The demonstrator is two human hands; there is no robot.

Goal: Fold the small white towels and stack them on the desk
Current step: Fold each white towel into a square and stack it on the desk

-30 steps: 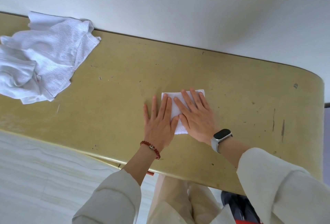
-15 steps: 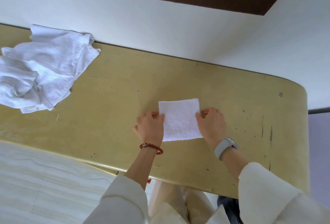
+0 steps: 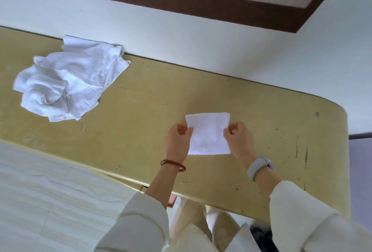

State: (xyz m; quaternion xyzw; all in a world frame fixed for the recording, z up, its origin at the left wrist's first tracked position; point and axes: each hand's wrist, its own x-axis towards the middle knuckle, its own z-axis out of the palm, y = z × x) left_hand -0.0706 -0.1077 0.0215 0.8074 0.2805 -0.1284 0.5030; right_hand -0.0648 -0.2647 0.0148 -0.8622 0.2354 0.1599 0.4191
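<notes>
Scuffed yellow surface (image 3: 141, 115) against a white wall. Folded white towel (image 3: 208, 134), a neat small square, right of centre, pinched at its side edges by left hand (image 3: 178, 141) and right hand (image 3: 238, 141), fingers curled. Crumpled pile of white towels (image 3: 68, 82) well apart at far left. Red bead bracelet (image 3: 174, 164) on left wrist, grey smartwatch (image 3: 260, 166) on right.

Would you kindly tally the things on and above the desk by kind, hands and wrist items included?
Folded white towel, pinched at both sides: 1
Heap of unfolded white towels, number within unclear: 1
Hands, left hand and right hand: 2
Red bead bracelet: 1
Grey-banded watch: 1
Desk: 1
Total: 7
</notes>
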